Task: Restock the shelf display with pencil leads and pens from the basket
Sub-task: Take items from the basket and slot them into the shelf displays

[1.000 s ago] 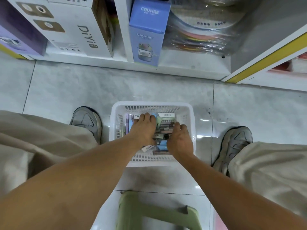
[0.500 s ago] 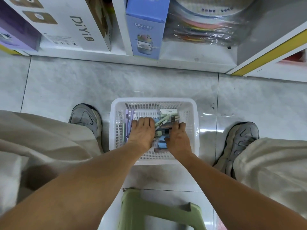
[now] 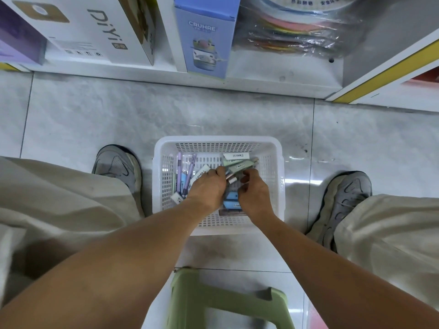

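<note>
- The white perforated plastic basket [image 3: 158, 186] sat on the grey tiled floor between the person's two grey sneakers.
- The left hand [image 3: 209, 188] reached into the basket, knuckles up and fingers curled over a bunch of small green and white pencil-lead cases [image 3: 237, 165] just beyond its fingertips; how many it gripped I could not tell.
- The right hand [image 3: 254, 194] lay just beside the left, fingers bent, thumb and forefinger pinching at the same bunch.
- Left of the left hand, two slim purple pens [image 3: 190, 170] leaned along the basket floor, with a white labelled case [image 3: 200, 175] touching that hand's knuckles.
- Between the two wrists lay flat light-blue cases [image 3: 231, 203].
- Nearer the person than both hands stood a pale green plastic stool [image 3: 190, 295].
- Beyond the basket, a blue cardboard box marked CRUHRE [image 3: 205, 36] stood on the white bottom shelf [image 3: 273, 72].
</note>
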### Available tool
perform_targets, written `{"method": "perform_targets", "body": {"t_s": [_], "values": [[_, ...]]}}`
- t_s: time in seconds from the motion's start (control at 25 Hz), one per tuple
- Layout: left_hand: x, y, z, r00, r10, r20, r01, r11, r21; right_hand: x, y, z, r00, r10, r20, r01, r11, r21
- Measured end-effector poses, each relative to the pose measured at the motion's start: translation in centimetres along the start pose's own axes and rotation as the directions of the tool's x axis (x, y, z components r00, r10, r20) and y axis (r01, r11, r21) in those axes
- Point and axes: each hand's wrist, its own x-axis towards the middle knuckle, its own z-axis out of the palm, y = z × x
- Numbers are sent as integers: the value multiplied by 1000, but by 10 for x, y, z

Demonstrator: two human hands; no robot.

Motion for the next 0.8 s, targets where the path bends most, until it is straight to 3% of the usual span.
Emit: {"method": "perform_targets", "body": {"t_s": [0.28,0.36,0.48,0.68,0.8], "values": [[7,-14,-30,982,-11,189,68,953,-296,6,-6,-19,1000,18,0,-18,997,-78],[6,-10,-43,971,-16,238,132,867,-481,3,-11,-25,999,30,27,-28,997,-66],[-2,-6,-72,953,-8,304,242,628,-740,0,-25,-39,991,57,123,-53,998,-33],[-18,9,-124,924,124,361,282,416,-865,-7,-68,-98,865,20,502,-169,953,253],[-26,29,-163,939,178,295,213,373,-903,-20,-100,-151,818,-104,566,-216,857,469]]}}
